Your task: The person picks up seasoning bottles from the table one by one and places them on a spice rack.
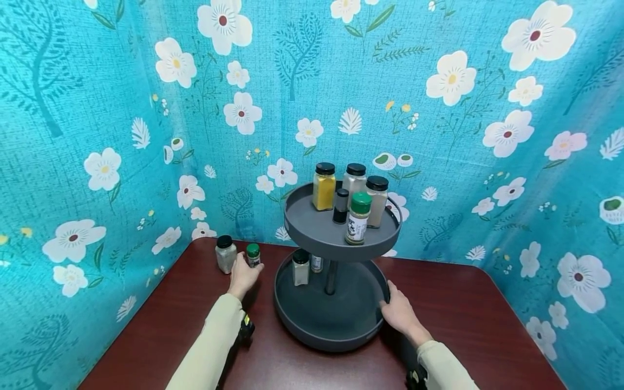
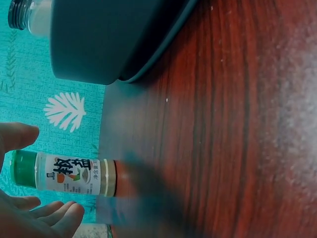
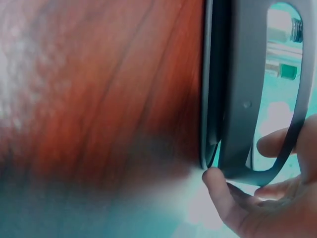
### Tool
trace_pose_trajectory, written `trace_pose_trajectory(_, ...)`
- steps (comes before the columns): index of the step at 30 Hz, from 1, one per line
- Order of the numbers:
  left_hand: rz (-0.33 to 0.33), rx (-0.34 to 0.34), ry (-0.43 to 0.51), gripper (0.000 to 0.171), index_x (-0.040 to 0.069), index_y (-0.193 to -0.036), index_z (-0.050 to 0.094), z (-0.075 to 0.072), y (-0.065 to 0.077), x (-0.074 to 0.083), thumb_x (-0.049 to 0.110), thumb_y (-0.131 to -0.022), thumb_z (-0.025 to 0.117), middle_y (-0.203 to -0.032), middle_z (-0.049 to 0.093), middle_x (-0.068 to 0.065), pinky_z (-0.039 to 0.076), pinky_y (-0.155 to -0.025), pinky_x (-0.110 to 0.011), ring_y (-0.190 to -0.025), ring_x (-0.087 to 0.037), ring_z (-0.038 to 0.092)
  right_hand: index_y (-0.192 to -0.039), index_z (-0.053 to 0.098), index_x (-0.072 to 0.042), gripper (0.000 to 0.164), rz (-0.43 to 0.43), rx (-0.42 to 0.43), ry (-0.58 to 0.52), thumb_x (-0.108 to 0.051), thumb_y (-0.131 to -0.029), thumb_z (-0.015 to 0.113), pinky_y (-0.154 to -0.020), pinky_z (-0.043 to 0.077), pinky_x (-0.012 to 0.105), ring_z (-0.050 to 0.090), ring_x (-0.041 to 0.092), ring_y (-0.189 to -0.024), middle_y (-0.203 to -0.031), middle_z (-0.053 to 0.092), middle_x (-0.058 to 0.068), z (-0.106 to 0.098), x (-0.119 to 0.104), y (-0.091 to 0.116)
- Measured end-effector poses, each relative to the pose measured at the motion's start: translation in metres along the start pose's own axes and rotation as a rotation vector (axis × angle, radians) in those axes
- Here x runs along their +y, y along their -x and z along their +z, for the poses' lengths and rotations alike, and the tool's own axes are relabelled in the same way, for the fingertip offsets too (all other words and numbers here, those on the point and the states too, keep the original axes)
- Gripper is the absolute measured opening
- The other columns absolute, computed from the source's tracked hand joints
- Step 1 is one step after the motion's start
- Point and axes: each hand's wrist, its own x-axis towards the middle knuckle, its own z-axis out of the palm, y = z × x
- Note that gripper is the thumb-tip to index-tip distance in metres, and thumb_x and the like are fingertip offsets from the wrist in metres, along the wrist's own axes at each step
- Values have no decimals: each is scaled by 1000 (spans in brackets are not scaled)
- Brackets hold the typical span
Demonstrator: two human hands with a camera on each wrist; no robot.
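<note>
At the back left of the table, my left hand (image 1: 243, 277) reaches around a small green-capped seasoning bottle (image 1: 253, 255). In the left wrist view the thumb and spread fingers stand either side of this upright bottle (image 2: 69, 174), with a gap visible between. Just left of the hand is a black-lidded spice jar (image 1: 226, 255). My right hand (image 1: 401, 310) grips the right rim of the dark grey two-tier tray's lower tier (image 1: 336, 344). Its thumb shows in the tray's handle opening in the right wrist view, the other fingers outside the handle (image 3: 242, 106).
On the upper tier (image 1: 322, 244) stand several jars, among them a yellow-filled jar (image 1: 324, 189) and a green-capped bottle (image 1: 358, 219). The lower tier bears a black-lidded jar (image 1: 300, 271) and a small bottle (image 1: 317, 264) near the post. Behind the table (image 1: 453, 309) hangs a floral curtain (image 1: 414, 119).
</note>
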Motion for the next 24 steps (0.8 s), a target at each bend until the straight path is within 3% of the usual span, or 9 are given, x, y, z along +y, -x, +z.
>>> trace_pose_trajectory(14, 6, -12, 35, 74, -7, -141, 23, 1, -12, -5, 21, -88, 66, -134, 38, -32, 33, -101, -55, -124, -43, 39, -148, 20, 5, 62, -38, 4, -56, -5, -92, 45, -103, 28, 56, 29, 41, -133, -146, 29, 28, -2, 9, -19)
trace_pose_trajectory(24, -29, -33, 21, 74, -5, -142, 23, 8, -21, -10, 21, -88, 66, -135, 39, -30, 32, -102, -54, -125, -42, 39, -146, 24, 6, 61, -66, 5, -14, 3, -89, 45, -102, 30, 56, 34, 41, -130, -143, 34, 30, -2, 8, -19)
